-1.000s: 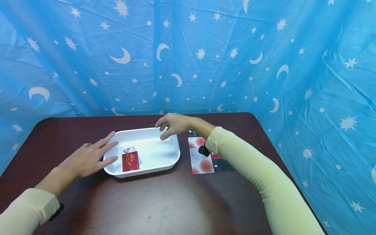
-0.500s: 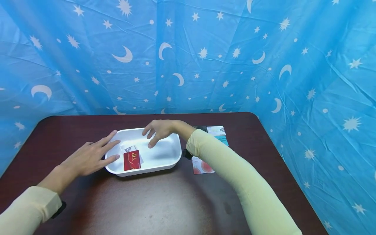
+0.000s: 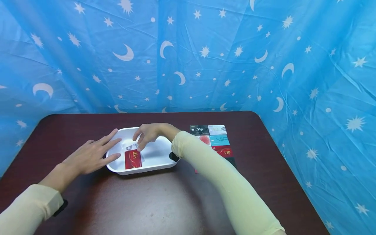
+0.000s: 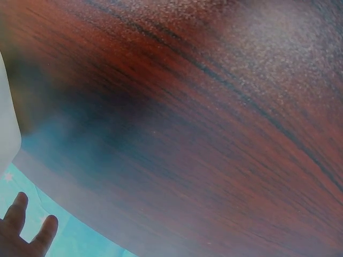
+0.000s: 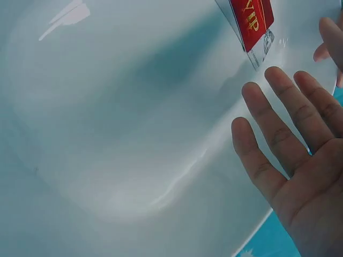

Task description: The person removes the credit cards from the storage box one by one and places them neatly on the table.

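Note:
A white tray (image 3: 163, 153) lies on the table, holding a red VIP card (image 3: 133, 161) that partly covers a whitish card (image 3: 131, 147). At the tray's left rim is my left hand (image 3: 88, 156), fingers spread and reaching over the edge. My right hand (image 3: 149, 133) hovers over the tray, fingers loosely bent close to the two cards. In the right wrist view that hand (image 5: 308, 166) shows nothing between its fingers, with the red card (image 5: 255, 22) beyond the fingertips. Only fingertips (image 4: 47, 230) and a strip of white tray (image 4: 6, 118) show in the left wrist view.
Right of the tray, several cards lie in rows, among them a black Vip card (image 3: 199, 129), a teal card (image 3: 220, 140) and a red card (image 3: 224, 151). My right sleeve (image 3: 211, 166) hides some. A blue curtain (image 3: 188, 58) hangs behind the brown table (image 3: 138, 202).
My right hand has moved left across the tray to the two cards, its sleeve uncovering more of the cards on the right. The left hand stays at the tray's left rim.

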`<act>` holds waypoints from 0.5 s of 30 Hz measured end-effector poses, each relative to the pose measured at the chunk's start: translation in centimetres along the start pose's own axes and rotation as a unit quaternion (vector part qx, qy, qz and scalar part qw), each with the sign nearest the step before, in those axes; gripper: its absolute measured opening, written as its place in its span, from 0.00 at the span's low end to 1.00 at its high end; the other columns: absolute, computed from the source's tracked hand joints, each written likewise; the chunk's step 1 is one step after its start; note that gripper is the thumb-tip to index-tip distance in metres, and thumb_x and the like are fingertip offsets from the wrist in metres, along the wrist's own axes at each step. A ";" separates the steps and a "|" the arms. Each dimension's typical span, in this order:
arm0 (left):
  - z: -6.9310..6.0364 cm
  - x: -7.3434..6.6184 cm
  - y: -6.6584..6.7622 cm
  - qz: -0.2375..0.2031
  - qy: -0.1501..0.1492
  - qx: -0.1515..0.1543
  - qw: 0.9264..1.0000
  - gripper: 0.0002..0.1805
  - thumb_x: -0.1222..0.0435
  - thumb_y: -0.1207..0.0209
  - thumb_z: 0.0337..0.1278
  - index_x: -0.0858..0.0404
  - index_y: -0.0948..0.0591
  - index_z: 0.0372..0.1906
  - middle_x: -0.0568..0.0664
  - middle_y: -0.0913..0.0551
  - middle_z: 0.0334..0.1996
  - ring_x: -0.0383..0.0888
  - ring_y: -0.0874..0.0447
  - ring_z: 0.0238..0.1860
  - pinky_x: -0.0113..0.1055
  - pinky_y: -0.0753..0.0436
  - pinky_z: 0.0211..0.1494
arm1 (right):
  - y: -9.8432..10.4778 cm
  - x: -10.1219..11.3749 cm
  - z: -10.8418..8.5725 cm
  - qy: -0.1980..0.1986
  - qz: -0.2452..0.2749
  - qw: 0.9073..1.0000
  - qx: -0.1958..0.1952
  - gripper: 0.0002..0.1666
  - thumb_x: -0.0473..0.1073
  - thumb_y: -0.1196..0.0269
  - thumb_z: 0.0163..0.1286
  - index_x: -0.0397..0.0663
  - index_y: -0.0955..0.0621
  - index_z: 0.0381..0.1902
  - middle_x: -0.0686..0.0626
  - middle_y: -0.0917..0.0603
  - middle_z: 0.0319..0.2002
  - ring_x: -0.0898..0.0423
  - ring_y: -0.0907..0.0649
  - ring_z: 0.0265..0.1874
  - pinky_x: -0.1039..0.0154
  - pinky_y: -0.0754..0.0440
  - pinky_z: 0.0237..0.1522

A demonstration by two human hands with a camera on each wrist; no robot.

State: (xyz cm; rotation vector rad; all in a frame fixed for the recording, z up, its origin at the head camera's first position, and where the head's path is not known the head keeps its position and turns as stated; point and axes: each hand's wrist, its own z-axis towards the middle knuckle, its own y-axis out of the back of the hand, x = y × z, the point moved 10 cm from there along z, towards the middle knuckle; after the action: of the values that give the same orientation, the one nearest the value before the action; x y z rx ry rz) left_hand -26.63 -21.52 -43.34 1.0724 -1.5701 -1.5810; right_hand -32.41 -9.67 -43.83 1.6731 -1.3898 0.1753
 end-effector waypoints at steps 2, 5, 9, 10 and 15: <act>0.0 0.0 0.1 0.002 -0.002 -0.001 1.000 0.42 0.39 0.47 0.64 0.60 0.35 0.75 0.63 0.46 0.77 0.67 0.26 0.62 0.66 0.27 0.59 | -0.1 0.0 0.4 -0.009 0.000 1.000 -0.002 0.33 0.45 0.32 0.67 0.47 0.26 0.68 0.48 0.20 0.60 0.58 0.21 0.52 0.51 0.21 0.58; 0.0 0.2 0.1 0.000 -0.003 0.001 1.000 0.42 0.39 0.48 0.65 0.59 0.36 0.75 0.62 0.47 0.77 0.67 0.26 0.63 0.67 0.28 0.59 | -0.3 0.1 0.9 -0.026 -0.004 1.000 -0.004 0.32 0.47 0.32 0.66 0.51 0.25 0.66 0.51 0.20 0.59 0.59 0.21 0.51 0.50 0.20 0.57; 0.0 0.3 0.1 -0.008 -0.003 0.003 1.000 0.42 0.39 0.48 0.65 0.59 0.36 0.75 0.61 0.48 0.78 0.67 0.27 0.64 0.68 0.29 0.60 | -1.1 0.3 1.6 -0.048 -0.008 0.999 0.012 0.32 0.48 0.31 0.65 0.55 0.26 0.66 0.55 0.20 0.58 0.60 0.21 0.52 0.53 0.21 0.57; 0.0 0.3 0.1 -0.010 -0.004 0.002 1.000 0.42 0.39 0.48 0.65 0.59 0.36 0.75 0.61 0.48 0.78 0.67 0.27 0.64 0.68 0.29 0.60 | -1.3 0.3 1.7 -0.053 -0.011 0.998 0.016 0.32 0.48 0.31 0.65 0.55 0.26 0.66 0.56 0.20 0.58 0.61 0.21 0.52 0.53 0.21 0.57; 0.0 0.1 0.0 -0.012 -0.008 -0.002 1.000 0.41 0.40 0.48 0.65 0.59 0.35 0.75 0.62 0.48 0.78 0.67 0.26 0.63 0.68 0.28 0.59 | -1.9 0.4 2.1 -0.077 -0.021 0.996 0.026 0.32 0.49 0.31 0.65 0.57 0.26 0.66 0.57 0.21 0.55 0.59 0.20 0.51 0.55 0.21 0.58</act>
State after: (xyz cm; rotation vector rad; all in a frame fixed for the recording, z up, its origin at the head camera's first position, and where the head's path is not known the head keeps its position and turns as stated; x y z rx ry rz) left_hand -26.67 -21.65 -43.35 1.0829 -1.5698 -1.6126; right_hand -31.61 -11.59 -45.80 1.7875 -1.4739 0.0593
